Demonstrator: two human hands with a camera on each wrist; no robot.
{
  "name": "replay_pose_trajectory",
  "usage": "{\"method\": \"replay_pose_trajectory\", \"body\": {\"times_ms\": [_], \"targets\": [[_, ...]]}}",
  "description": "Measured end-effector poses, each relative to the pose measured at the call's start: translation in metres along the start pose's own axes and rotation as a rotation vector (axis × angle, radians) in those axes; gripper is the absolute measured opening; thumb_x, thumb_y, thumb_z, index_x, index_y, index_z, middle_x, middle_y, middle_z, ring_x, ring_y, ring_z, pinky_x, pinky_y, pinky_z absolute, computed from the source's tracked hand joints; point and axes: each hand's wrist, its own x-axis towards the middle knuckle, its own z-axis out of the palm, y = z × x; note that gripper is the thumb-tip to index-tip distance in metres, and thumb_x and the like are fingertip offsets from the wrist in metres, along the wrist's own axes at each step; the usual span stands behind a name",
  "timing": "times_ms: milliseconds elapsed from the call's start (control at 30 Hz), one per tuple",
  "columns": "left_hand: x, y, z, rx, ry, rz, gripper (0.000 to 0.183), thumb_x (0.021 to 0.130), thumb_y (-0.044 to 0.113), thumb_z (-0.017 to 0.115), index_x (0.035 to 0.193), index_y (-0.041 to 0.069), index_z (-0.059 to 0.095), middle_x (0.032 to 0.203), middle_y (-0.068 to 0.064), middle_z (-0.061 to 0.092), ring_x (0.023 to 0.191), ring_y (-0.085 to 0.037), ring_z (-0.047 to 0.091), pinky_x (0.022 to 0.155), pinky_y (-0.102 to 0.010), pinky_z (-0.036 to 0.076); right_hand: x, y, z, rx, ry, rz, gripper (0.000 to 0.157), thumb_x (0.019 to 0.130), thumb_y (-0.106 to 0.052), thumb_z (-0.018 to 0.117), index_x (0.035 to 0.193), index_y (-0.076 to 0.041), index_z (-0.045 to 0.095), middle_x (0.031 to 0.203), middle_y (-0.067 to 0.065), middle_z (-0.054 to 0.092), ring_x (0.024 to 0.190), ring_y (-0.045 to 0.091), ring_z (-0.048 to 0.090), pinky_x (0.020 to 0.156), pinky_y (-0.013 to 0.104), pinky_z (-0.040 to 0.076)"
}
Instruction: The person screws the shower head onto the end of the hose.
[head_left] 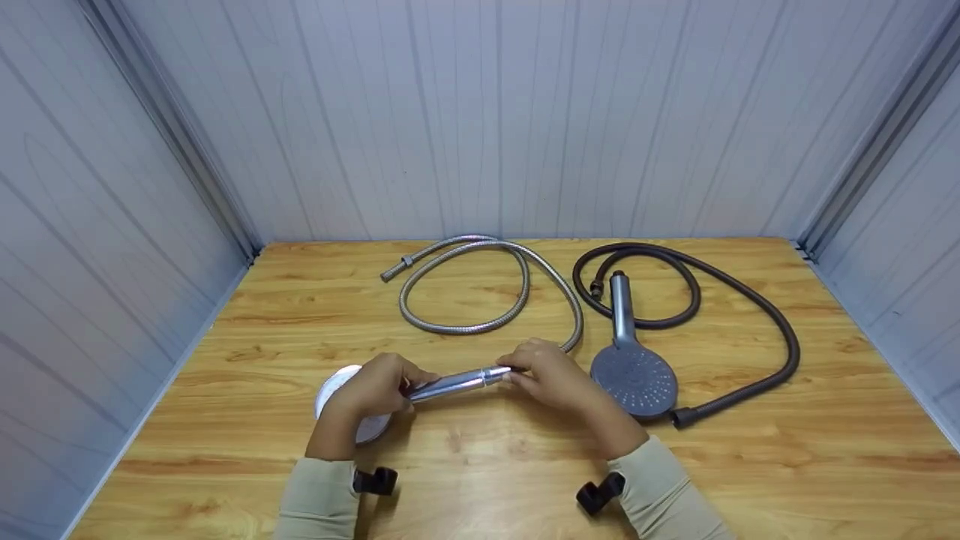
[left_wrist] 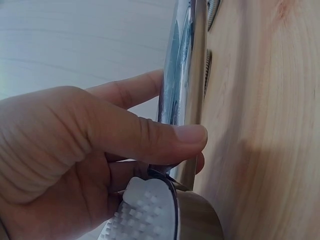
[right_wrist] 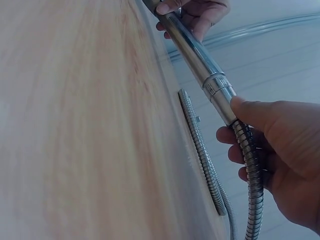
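Note:
A chrome shower head (head_left: 450, 385) is held low over the wooden table, its handle slanting up to the right. My left hand (head_left: 375, 386) grips the handle close to the round head, thumb on one side and fingers on the other. White nozzles (left_wrist: 142, 212) show beneath that hand in the left wrist view. At the handle's other end, my right hand (head_left: 551, 375) pinches the smooth end fitting (right_wrist: 221, 102) of a silver metal hose (right_wrist: 255, 190). Fitting and handle meet end to end; how tightly they are joined I cannot tell.
The silver hose's coil lies toward the back, its free end (head_left: 395, 268) pointing left. To the right are a grey shower head (head_left: 634, 379) lying face up and a dark hose (head_left: 793, 345), apart from each other. Panelled walls (head_left: 480, 120) border the wooden table (head_left: 247, 375).

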Motion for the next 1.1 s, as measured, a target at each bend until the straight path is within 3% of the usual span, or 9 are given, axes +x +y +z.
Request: {"method": "replay_pose_trajectory", "body": {"times_ms": [367,667,867,1100], "targets": [[0.0004,-0.0014,0.0005,-0.029,-0.009,-0.007,0.059,0.063,-0.020,0.074,0.115,0.008,0.072,0.091,-0.005,0.072,0.066,-0.014,0.048,0.055,-0.027,0.041,-0.0006,-0.0033,-0.0002,0.088,-0.045,0.106,0.044,0.089,-0.014,0.071,0.130,-0.005,0.058,0.113,0.012,0.062,0.104,0.025,0.057,0.090,0.041,0.047],[0.0003,0.0003,0.0005,-0.045,-0.009,-0.008,0.059,0.062,-0.021,0.075,0.114,0.007,0.072,0.090,-0.006,0.073,0.062,-0.012,0.046,0.051,-0.025,0.039,-0.0004,-0.0025,0.0044,0.074,0.060,0.029,0.023,0.081,-0.005,0.077,0.099,-0.009,0.064,0.095,0.002,0.062,0.089,0.018,0.059,0.080,0.035,0.049],[0.0009,0.0015,0.0005,-0.037,-0.010,-0.014,0.060,0.061,-0.021,0.075,0.114,0.007,0.072,0.086,-0.006,0.072,0.061,-0.012,0.045,0.051,-0.026,0.038,-0.0003,-0.0017,0.0032,0.051,0.055,0.015,0.019,0.083,-0.009,0.076,0.100,-0.009,0.068,0.093,0.002,0.064,0.089,0.018,0.059,0.081,0.037,0.048],[0.0006,0.0015,0.0005,-0.034,-0.008,-0.024,0.059,0.061,-0.020,0.075,0.113,0.008,0.073,0.094,-0.008,0.073,0.063,-0.013,0.046,0.052,-0.027,0.040,-0.0002,-0.0010,0.0031,0.038,0.028,0.027,0.018,0.086,-0.015,0.074,0.103,-0.008,0.070,0.095,0.003,0.066,0.090,0.019,0.059,0.083,0.038,0.047]]}}
